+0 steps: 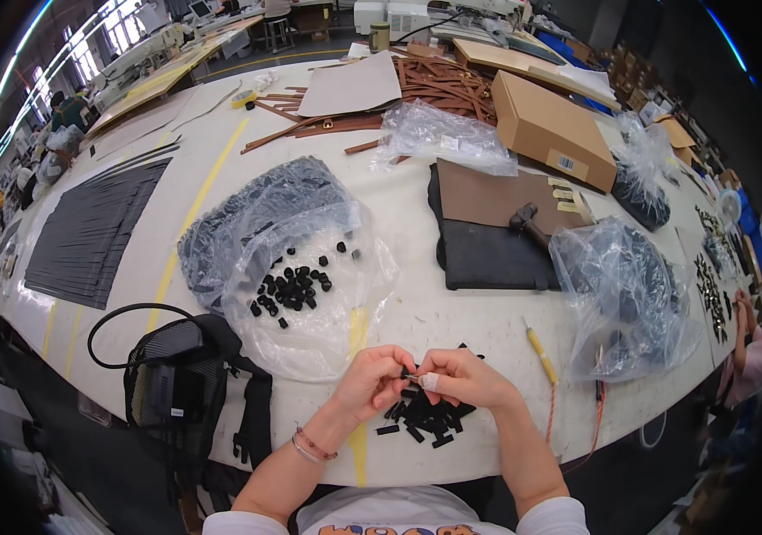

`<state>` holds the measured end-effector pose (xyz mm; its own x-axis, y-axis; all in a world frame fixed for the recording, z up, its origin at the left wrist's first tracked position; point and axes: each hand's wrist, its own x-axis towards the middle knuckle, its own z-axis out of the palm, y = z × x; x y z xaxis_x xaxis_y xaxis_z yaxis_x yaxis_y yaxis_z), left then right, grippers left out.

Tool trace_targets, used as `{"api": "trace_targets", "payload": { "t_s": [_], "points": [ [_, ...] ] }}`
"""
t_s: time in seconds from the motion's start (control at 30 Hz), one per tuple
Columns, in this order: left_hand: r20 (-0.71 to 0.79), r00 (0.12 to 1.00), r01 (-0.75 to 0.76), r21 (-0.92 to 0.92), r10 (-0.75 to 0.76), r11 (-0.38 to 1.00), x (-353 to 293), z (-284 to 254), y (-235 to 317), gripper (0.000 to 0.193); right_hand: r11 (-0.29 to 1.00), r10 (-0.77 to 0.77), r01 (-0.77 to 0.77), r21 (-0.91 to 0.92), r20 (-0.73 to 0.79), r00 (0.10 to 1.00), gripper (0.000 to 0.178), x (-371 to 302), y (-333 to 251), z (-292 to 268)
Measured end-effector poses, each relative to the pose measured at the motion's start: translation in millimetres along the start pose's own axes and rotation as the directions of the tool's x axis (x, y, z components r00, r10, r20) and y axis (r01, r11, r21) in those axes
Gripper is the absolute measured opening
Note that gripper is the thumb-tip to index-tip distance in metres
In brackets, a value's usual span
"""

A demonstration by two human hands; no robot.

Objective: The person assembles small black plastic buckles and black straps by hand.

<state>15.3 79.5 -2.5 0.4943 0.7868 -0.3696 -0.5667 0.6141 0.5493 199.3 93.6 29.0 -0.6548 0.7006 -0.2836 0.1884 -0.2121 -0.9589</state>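
Note:
My left hand [372,379] and my right hand [466,376] meet near the front of the white table, fingertips closed on a small black piece [409,374]. A bit of it looks light or metallic; its exact shape is hidden by the fingers. White tape wraps a digit of the right hand. Under and beside that hand lies a heap of short black strips [426,417]. Farther off to the left, many small black loops [292,290] are spread on a clear plastic bag [345,259]. Right of my hands lies a yellow-handled tool [542,357] with a twisted cord.
A black mesh bag [163,379] with a strap sits front left, long black strips [96,232] behind it. A hammer [525,220] rests on brown and black sheets. Filled plastic bags [622,294], a cardboard box [550,129] and brown straps [443,85] stand farther back. Someone sits at the right.

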Motion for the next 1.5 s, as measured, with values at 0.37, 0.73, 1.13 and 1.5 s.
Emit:
{"api": "trace_targets", "payload": {
  "t_s": [0.37, 0.73, 1.13, 1.5],
  "points": [
    [-0.116, 0.823, -0.416, 0.544, 0.556, 0.729, -1, 14, -16, 0.012, 0.613, -0.399, -0.042, -0.789, -0.355, 0.846, 0.006, 8, -3, 36],
    [-0.006, 0.581, -0.617, 0.649, 0.814, 0.445, 2, 13, -22, 0.012, 0.626, -0.621, 0.032, -0.779, -0.473, 0.625, 0.004, 16, -4, 52],
    [-0.239, 0.736, -0.586, 0.246, 0.634, 0.772, -2, 6, 15, 0.015, 0.799, -0.401, 0.034, -0.6, -0.49, 0.774, 0.017, 10, -14, 28],
    [-0.29, 0.669, -0.585, 0.364, 0.685, 0.725, 0, -5, 14, 0.015, 0.548, -0.036, -0.229, -0.805, -0.297, 0.954, 0.018, 27, -2, 19]
  ]
}}
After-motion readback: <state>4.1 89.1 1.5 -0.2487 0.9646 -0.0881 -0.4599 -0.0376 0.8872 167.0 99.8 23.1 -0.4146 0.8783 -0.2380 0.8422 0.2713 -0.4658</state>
